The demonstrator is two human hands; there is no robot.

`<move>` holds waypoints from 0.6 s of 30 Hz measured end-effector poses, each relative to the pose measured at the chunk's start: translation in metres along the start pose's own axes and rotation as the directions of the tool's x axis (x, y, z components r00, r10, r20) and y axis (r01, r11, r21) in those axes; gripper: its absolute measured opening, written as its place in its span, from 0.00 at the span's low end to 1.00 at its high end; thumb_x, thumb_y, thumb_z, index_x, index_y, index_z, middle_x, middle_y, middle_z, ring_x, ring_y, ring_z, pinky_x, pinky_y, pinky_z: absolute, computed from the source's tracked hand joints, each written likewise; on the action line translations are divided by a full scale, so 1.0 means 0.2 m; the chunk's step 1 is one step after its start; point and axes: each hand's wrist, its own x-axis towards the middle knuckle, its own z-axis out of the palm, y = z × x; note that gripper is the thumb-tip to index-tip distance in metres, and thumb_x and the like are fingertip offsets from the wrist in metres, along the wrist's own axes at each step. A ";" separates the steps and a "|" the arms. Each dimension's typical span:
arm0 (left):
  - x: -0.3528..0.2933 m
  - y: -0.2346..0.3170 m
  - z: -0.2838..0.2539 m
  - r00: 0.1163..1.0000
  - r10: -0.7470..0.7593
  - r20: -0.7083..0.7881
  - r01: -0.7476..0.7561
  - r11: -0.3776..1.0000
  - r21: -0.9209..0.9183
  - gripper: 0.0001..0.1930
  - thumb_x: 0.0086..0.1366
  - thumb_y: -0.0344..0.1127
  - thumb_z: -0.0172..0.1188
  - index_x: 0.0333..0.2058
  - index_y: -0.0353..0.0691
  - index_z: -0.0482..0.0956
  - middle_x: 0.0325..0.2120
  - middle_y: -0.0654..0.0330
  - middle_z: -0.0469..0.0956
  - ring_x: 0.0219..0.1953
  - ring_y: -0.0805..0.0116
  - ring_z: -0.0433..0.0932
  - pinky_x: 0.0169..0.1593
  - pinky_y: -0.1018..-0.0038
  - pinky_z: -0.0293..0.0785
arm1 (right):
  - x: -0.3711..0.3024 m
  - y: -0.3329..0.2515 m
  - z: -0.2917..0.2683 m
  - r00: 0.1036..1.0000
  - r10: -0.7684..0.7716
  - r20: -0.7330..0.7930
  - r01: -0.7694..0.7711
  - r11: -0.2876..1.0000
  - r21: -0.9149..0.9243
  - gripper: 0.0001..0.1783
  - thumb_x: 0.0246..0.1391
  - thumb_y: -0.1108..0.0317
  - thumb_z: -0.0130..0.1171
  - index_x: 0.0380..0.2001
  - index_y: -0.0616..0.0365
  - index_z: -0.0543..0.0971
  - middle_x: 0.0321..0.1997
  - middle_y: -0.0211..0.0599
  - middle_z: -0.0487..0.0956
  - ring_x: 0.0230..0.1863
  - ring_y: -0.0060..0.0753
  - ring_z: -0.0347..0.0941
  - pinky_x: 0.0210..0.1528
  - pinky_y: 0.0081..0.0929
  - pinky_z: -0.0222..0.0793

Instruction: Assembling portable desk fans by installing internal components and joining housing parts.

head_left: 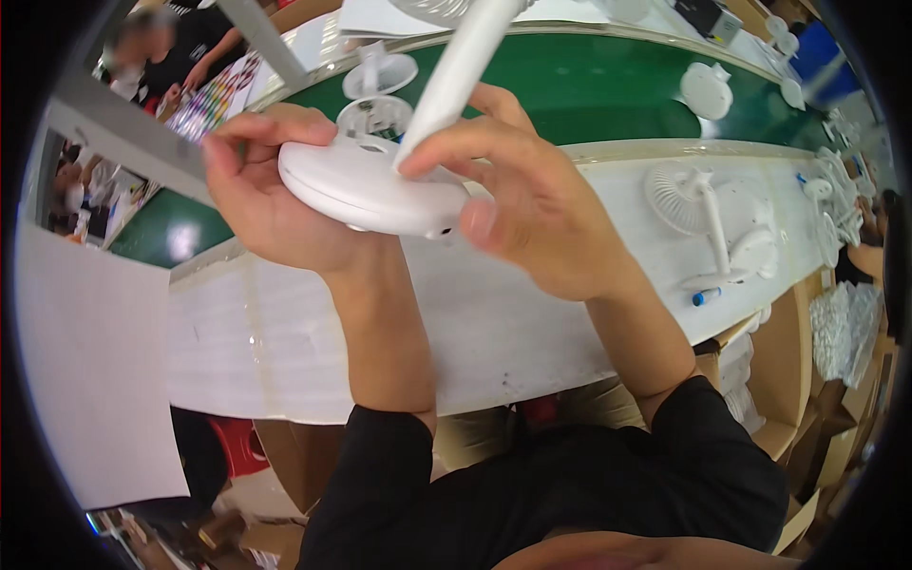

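A white desk fan (pixel 366 190) is held up, tilted, in front of me, its round base toward me and its stem rising to the top edge, where part of the grille shows. My left hand (pixel 275 204) grips the base's left side, palm beneath and fingers curled over the rim. On the other side my right hand (pixel 546 214) has bent fingers by the foot of the stem and its thumb at the base's right edge, near a small dark hole. Just behind, an open round white housing (pixel 377 116) shows circuit parts inside.
A green conveyor belt (pixel 589 90) crosses behind the white-covered table (pixel 503 323). Another white fan (pixel 679 199) and a blue cylinder (pixel 706 296) lie to the right. Cardboard boxes (pixel 784 370) stand at lower right. A co-worker (pixel 195 47) sits beyond a grey post (pixel 142 133).
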 end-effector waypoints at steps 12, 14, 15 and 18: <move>0.06 0.12 -0.11 0.819 0.266 0.508 -0.346 0.936 0.067 0.22 0.74 0.46 0.32 0.30 0.42 0.73 0.12 0.63 0.65 0.23 0.68 0.70 0.31 0.71 0.67 | 0.08 0.07 0.15 0.943 0.218 0.251 -0.327 0.747 0.579 0.32 0.60 0.63 0.60 0.64 0.64 0.67 0.58 0.45 0.73 0.56 0.36 0.67 0.59 0.27 0.62; 0.04 0.14 -0.09 0.824 0.306 0.477 -0.381 0.922 0.067 0.23 0.74 0.46 0.32 0.30 0.42 0.73 0.12 0.63 0.65 0.23 0.68 0.70 0.32 0.71 0.67 | 0.09 0.11 0.16 0.975 0.073 0.212 -0.174 0.843 0.510 0.33 0.60 0.62 0.60 0.65 0.64 0.66 0.59 0.46 0.72 0.56 0.37 0.68 0.59 0.28 0.63; 0.04 0.14 -0.07 0.832 0.336 0.441 -0.392 0.919 0.039 0.23 0.74 0.46 0.32 0.30 0.42 0.73 0.12 0.64 0.65 0.23 0.68 0.70 0.32 0.71 0.68 | 0.09 0.12 0.16 0.979 0.003 0.204 -0.103 0.869 0.485 0.33 0.60 0.62 0.60 0.65 0.64 0.66 0.59 0.47 0.72 0.56 0.37 0.68 0.58 0.28 0.63; 0.05 0.11 0.00 0.935 0.270 0.232 -0.300 0.948 0.108 0.26 0.75 0.48 0.30 0.28 0.41 0.73 0.12 0.63 0.66 0.20 0.71 0.66 0.28 0.77 0.63 | 0.12 0.13 0.17 0.981 -0.053 0.187 -0.058 0.838 0.543 0.35 0.59 0.62 0.61 0.65 0.64 0.65 0.59 0.48 0.72 0.55 0.37 0.69 0.58 0.27 0.64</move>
